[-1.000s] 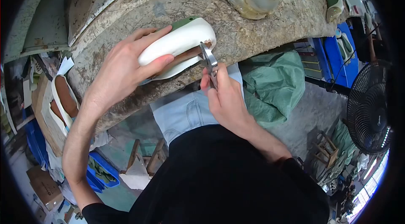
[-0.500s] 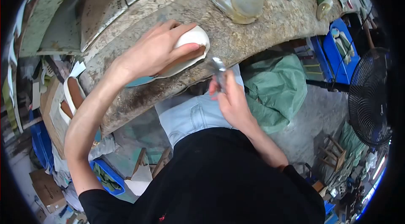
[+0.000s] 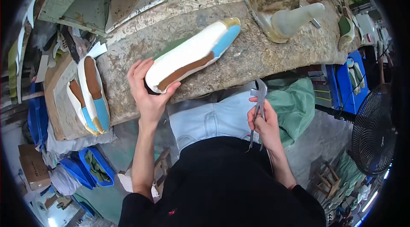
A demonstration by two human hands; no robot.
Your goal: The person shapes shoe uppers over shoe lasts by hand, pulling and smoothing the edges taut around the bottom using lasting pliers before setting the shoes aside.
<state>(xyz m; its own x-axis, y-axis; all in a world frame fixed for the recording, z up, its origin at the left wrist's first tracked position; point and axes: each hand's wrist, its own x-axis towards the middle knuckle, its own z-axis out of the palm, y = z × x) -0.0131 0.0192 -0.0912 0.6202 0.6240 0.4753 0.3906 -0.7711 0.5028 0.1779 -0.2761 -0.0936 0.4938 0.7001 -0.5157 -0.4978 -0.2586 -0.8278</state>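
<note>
My left hand (image 3: 149,94) grips the rounded end of a white shoe piece (image 3: 183,58) with a brown insole strip, a blue section and a yellowish tip; thumb below, fingers above. The piece points up and right over the worn workbench (image 3: 239,62), a green strip showing behind it. In front of the bench edge, over the jeans, my right hand (image 3: 265,126) is closed on metal pliers (image 3: 260,94), their head up and handles down. The pliers are apart from the shoe piece.
Two similar shoe pieces (image 3: 96,94) lie at the left. A pale foot-shaped form (image 3: 294,20) stands at the back right of the bench. Green sacking (image 3: 294,107), blue bins (image 3: 350,82) and a black fan (image 3: 373,128) are on the right.
The shoe piece has been turned, so its blue section and yellowish tip now show at upper right. My left hand holds its near end. My right hand and the pliers have moved right and down.
</note>
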